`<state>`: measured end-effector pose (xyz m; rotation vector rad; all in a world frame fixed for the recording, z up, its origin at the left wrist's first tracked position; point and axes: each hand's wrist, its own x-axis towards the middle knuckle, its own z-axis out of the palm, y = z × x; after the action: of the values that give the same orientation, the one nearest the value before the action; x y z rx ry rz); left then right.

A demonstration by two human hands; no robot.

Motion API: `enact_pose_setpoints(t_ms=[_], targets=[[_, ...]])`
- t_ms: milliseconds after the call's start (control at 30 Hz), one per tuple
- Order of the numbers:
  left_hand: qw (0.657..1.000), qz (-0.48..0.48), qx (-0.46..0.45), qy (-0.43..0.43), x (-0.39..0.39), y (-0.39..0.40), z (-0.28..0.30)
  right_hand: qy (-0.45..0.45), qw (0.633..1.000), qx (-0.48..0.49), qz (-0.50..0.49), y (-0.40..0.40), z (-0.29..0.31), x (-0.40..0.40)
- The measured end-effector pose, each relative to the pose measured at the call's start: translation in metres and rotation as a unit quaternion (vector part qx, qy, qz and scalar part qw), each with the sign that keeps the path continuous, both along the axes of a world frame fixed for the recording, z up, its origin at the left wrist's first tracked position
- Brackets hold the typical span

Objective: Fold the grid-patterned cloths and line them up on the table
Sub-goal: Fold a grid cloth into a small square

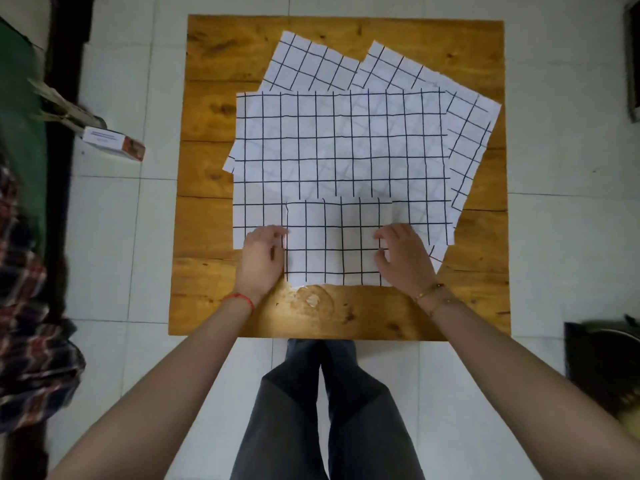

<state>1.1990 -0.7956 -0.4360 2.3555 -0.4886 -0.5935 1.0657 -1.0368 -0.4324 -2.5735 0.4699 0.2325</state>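
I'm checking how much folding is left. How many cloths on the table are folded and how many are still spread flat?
Folded cloth, between the left hand and right hand: 1
Unfolded cloths, overlapping: top one, far left, far right: 3 visible
Total: 4

My only view comes from the head camera, looking almost straight down from above the near edge of the surface (207,237). It sits high enough to take in all four edges, surrounding floor (114,237), and both forearms.
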Motion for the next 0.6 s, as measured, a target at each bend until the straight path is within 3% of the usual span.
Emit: enact_pose_setpoints(t_ms=[233,333,467,600], targets=[[0.999,-0.009,0.043,-0.023,0.019,-0.036,-0.014,-0.003,0.996,-0.021,0.085,0.030,-0.015,0.063],[0.996,0.077,0.001,0.036,0.024,-0.052,-0.014,0.014,0.993,-0.026,0.114,0.041,-0.019,0.079],[0.967,0.218,-0.023,0.133,0.035,-0.064,-0.017,0.029,0.992,-0.036,0.119,0.044,-0.027,0.085],[0.961,0.225,-0.057,0.153,0.046,-0.063,-0.026,0.031,0.991,-0.030,0.128,0.041,-0.032,0.082]])
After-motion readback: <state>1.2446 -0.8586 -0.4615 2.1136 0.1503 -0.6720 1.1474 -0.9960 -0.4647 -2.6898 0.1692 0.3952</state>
